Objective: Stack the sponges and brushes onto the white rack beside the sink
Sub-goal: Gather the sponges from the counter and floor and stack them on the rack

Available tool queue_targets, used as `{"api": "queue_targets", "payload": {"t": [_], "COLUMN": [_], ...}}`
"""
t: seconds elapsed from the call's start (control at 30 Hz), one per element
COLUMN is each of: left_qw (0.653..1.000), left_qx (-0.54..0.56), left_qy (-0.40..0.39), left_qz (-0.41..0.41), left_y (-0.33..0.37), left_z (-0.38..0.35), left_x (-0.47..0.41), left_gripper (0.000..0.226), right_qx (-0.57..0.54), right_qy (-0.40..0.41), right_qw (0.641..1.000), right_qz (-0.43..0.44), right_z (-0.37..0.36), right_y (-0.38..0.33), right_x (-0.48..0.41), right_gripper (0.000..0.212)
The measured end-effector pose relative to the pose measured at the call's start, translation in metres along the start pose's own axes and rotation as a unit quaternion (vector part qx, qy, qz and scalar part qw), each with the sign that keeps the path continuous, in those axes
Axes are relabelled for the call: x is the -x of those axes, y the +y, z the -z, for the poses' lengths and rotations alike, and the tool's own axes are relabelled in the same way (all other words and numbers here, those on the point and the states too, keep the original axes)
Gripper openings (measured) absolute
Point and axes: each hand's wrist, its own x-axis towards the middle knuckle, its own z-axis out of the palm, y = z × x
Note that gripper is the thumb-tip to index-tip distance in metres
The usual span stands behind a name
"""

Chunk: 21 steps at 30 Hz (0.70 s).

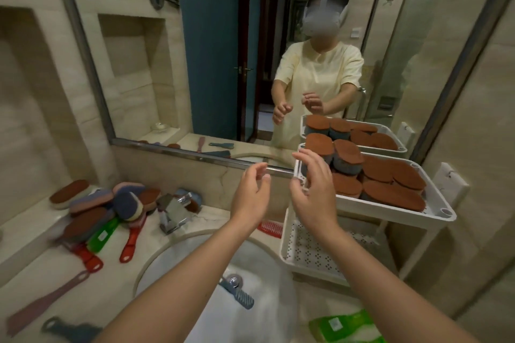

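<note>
Toppling is threatening as we are hovering our empty left hand (250, 195) and right hand (315, 195), fingers (308, 160) loosely spread, beside stacked brown-topped oval sponges (348, 152) crowding the white plastic rack (390, 210), more sponges (92, 203) lying heaped on the marble worktop (117, 281).

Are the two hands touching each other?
Apart. The head view shows the mirror's metal edge between the left hand and the right hand.

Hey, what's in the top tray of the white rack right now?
Brown-topped sponges fill the top tray, some piled on others. The right hand covers its near left corner, and the lower layers are hidden under the top sponges.
</note>
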Motion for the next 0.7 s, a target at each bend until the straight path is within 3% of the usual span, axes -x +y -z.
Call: {"api": "queue_targets", "payload": {"t": [0.37, 0.7], "left_qw": [0.986, 0.968], "left_qx": [-0.014, -0.072], "left_qy": [0.139, 0.177], "left_qz": [0.096, 0.162], "left_y": [-0.079, -0.157], "left_z": [0.133, 0.257], "left_x": [0.028, 0.013], "left_gripper": [0.033, 0.026], "right_qx": [-0.088, -0.132], "right_qy": [-0.183, -0.279], "right_qw": [0.978, 0.945], "right_qz": [-0.051, -0.106], "right_z": [-0.129, -0.266], "right_y": [-0.058, -0.109], "right_x": [0.034, 0.039], "right_gripper": [0.056, 0.056]}}
